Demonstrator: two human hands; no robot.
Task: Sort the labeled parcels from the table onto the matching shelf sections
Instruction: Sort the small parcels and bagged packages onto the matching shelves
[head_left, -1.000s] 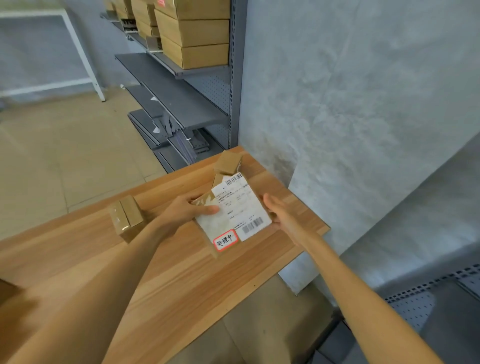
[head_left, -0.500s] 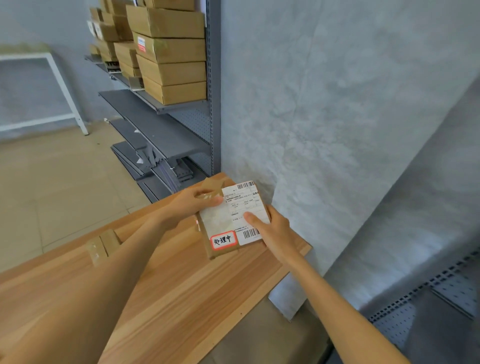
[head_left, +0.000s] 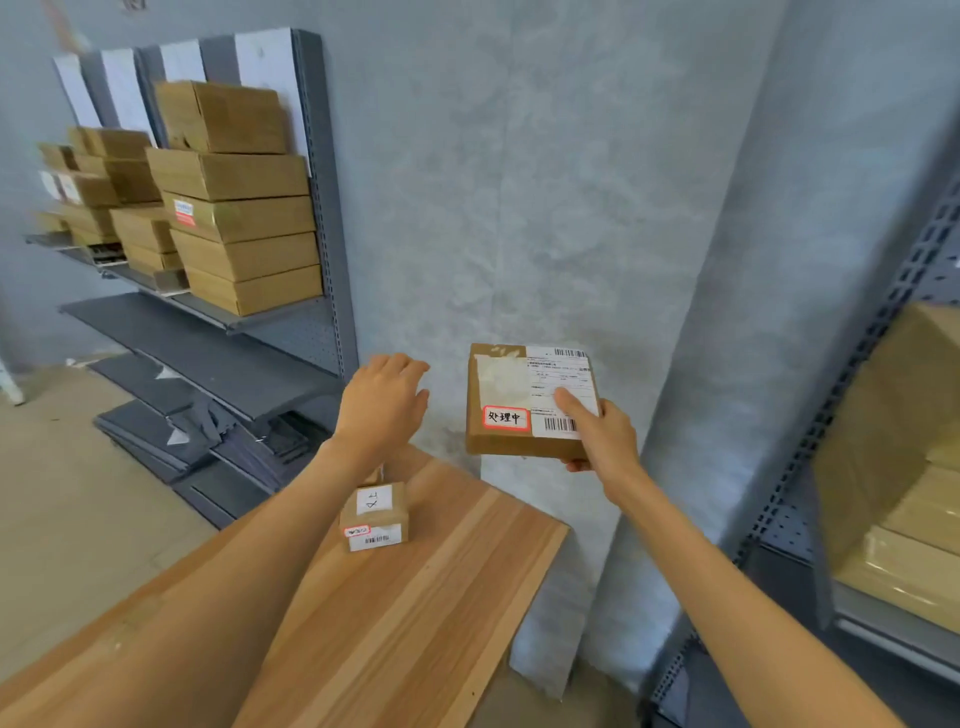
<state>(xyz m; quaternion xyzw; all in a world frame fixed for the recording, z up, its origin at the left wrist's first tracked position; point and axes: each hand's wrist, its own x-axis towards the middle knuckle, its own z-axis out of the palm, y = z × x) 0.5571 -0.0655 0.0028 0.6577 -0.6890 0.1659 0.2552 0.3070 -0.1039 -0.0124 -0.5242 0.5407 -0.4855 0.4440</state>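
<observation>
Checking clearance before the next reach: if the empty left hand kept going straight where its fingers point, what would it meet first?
Probably the grey wall. The left hand, open and empty, points up and forward, passing between the shelf upright and the held parcel. Depth is unclear.

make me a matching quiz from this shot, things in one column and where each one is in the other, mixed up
Things:
1. flat parcel
2. small parcel
3. stacked boxes
4. left hand

Places:
A. on the table
B. on the left shelf
C. in the right hand, off the table
D. in the air, holding nothing

Pairs: 1-C, 2-A, 3-B, 4-D
</observation>
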